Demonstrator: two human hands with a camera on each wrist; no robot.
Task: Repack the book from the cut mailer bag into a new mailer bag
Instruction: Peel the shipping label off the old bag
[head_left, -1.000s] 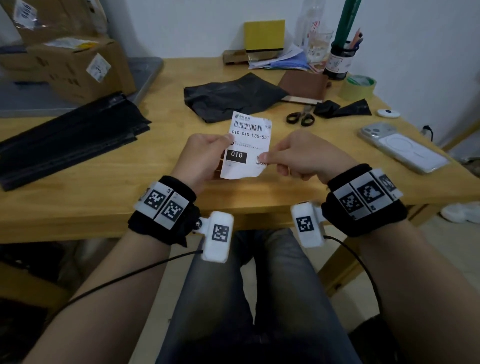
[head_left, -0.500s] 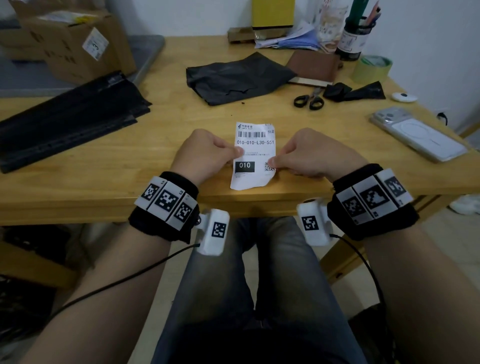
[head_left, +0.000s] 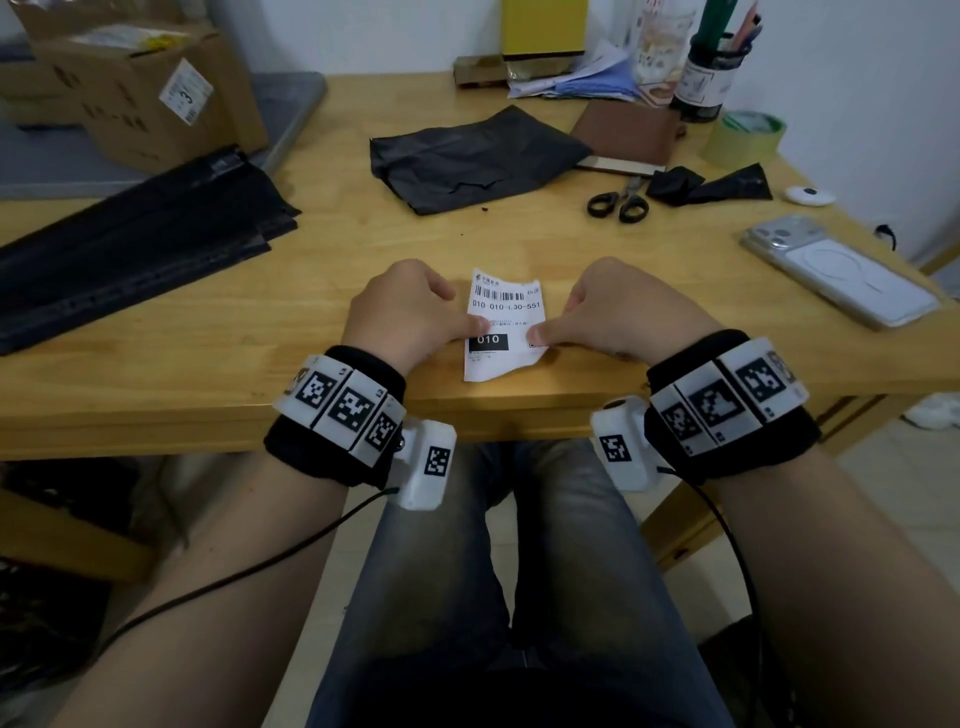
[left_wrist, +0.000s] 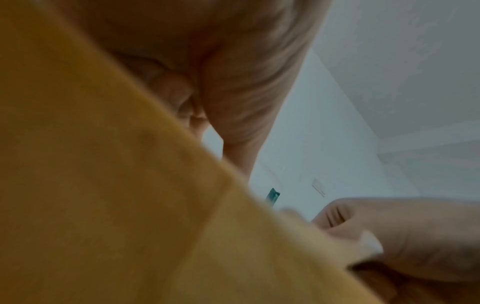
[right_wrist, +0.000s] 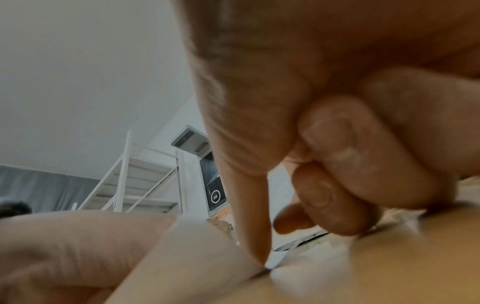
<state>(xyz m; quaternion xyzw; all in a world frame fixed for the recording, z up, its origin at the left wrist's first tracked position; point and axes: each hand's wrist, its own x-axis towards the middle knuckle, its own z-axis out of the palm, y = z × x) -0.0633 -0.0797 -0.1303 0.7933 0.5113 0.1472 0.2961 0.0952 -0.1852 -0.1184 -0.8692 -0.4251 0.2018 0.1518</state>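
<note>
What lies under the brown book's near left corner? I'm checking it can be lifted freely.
The brown book lies on the wooden table; the cut black mailer bag reaches that corner, but any overlap is unclear.

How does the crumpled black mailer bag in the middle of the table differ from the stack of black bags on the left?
The crumpled black mailer bag is single, wrinkled and ragged-edged; the stack of black bags is several flat, smooth sheets. The crumpled bag lies beside the brown book; the stack lies near the cardboard box. Both are black plastic, untouched.
</note>
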